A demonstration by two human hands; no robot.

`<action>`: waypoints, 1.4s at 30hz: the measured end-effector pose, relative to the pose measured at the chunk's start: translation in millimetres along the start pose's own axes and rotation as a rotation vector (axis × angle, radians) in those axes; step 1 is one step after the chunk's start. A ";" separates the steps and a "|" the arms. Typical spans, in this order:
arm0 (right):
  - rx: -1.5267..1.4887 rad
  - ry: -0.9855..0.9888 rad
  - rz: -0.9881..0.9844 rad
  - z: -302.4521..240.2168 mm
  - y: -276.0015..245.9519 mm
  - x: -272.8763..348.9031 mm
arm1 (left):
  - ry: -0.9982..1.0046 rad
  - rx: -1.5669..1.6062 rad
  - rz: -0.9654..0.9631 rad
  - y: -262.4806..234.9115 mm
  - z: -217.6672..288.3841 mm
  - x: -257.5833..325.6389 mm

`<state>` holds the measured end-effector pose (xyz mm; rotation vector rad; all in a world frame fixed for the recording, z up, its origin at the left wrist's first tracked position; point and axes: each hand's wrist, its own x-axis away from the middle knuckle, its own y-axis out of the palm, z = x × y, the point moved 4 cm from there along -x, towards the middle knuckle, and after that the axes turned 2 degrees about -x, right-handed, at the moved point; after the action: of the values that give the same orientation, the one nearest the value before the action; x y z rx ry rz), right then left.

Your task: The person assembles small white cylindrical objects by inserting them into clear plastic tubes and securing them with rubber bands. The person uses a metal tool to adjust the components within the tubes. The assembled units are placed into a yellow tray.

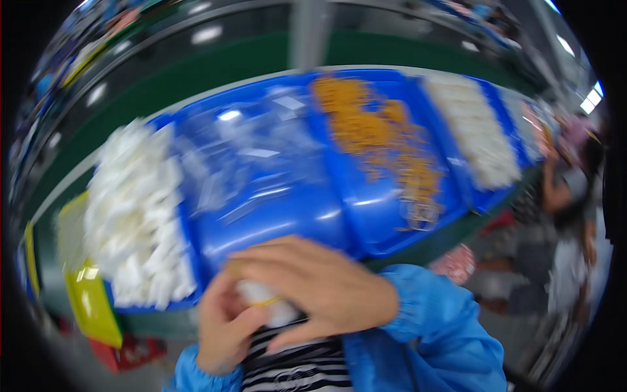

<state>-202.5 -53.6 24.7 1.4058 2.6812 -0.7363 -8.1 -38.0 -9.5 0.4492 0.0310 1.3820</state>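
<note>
Close to my body, in front of the striped shirt, both hands are around a small white bundle (282, 312). A thin yellow rubber band (266, 302) runs across it. My left hand (221, 320) grips the bundle from the left, thumb against its side. Over its top and right side curls my right hand (323, 284), fingers bent toward the left hand. The fingers hide much of the bundle, and motion blurs the picture. Just beyond my hands is the near edge of a blue tray (274, 228) with clear plastic pieces (222, 157) in its far part.
To the left, white soft pieces (134, 215) heap over a blue tray beside a yellow container (91, 300). Right of centre, a blue tray holds orange-yellow rubber bands (372, 130); farther right lie rows of white bundles (473, 130). A person (568, 183) is at the far right.
</note>
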 end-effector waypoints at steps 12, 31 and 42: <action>0.615 0.221 1.227 -42.6 -113.9 143.4 | 0.406 -0.487 -0.305 50.9 19.3 -10.7; 0.833 0.537 1.518 6.0 -170.5 305.4 | 0.365 -0.446 -0.208 17.7 27.6 -12.1; 0.474 1.395 1.242 42.5 -234.3 381.5 | 0.342 -0.390 -0.183 5.2 30.3 -4.0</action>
<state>-620.1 109.7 -10.4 3.9963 0.9906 -0.1570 -5.3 -49.9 19.0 -0.1160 0.0781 1.2335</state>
